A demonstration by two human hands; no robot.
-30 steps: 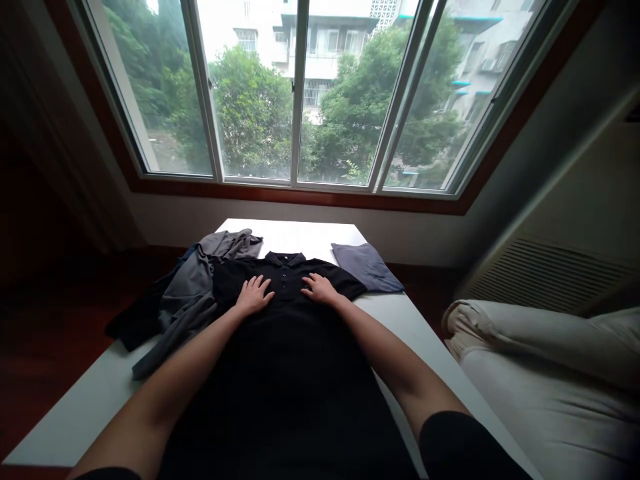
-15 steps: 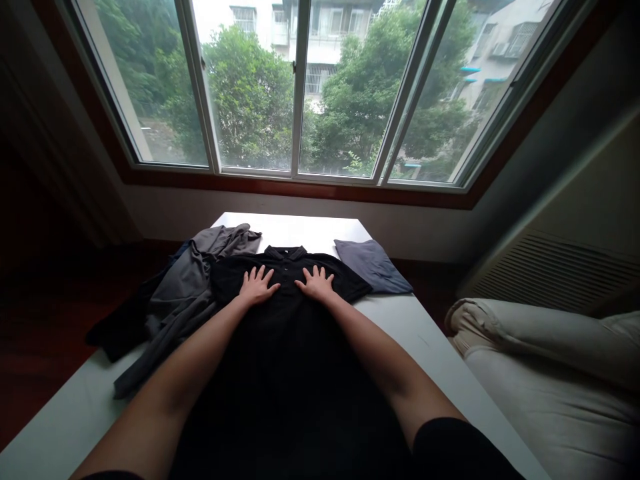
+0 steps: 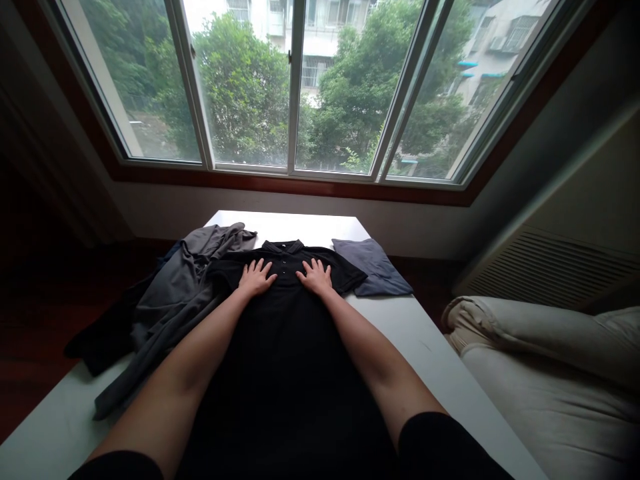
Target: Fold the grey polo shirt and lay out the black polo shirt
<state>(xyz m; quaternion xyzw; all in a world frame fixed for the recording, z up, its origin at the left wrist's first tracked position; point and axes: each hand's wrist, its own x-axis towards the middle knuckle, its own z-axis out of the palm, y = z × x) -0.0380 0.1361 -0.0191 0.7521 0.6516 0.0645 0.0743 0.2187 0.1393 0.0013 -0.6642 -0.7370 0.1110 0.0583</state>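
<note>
A black polo shirt (image 3: 287, 307) lies spread face up on the white table (image 3: 400, 340), its collar toward the window and its buttons showing. My left hand (image 3: 257, 277) rests flat on the left side of its chest with fingers spread. On the right side of the chest, my right hand (image 3: 316, 276) lies flat too, fingers apart. The shirt's lower part merges with my own dark clothing, so its hem cannot be made out. Close to the right sleeve sits a folded grey-blue garment (image 3: 375, 267).
Rumpled grey clothes (image 3: 185, 287) lie at the table's left, with black cloth (image 3: 107, 340) hanging past the edge. A beige sofa (image 3: 545, 360) stands to the right. Beyond the table's far end is a wide window (image 3: 290, 100).
Both hands stay flat on the shirt's chest. The collar sits slightly farther from me, and the view has shifted a little. Nothing was picked up.
</note>
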